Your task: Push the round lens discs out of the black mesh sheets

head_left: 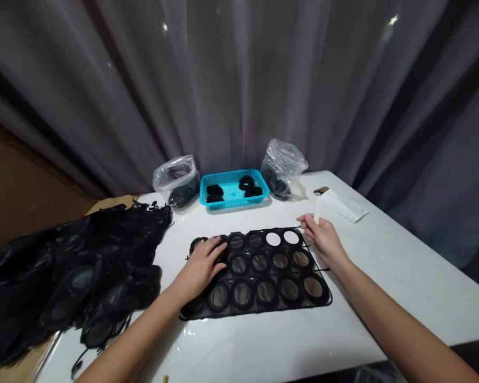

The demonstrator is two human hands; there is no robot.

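Note:
A flat black panel (259, 273) with three rows of ringed round openings lies on the white table. Two openings at the far right of its back row show white discs (273, 239); the other openings look brownish or grey. My left hand (203, 263) rests on the panel's left part, fingers apart. Just past the back right corner, my right hand (321, 236) is closed around a thin whitish stick-like tool (316, 208) that points up.
A blue basket (235, 203) with black rings stands at the back between two clear bags (178, 183) of black items. Black mesh pieces (75, 271) are heaped at left. White paper (341, 205) lies at right on the white table (403, 266). Grey curtains hang behind.

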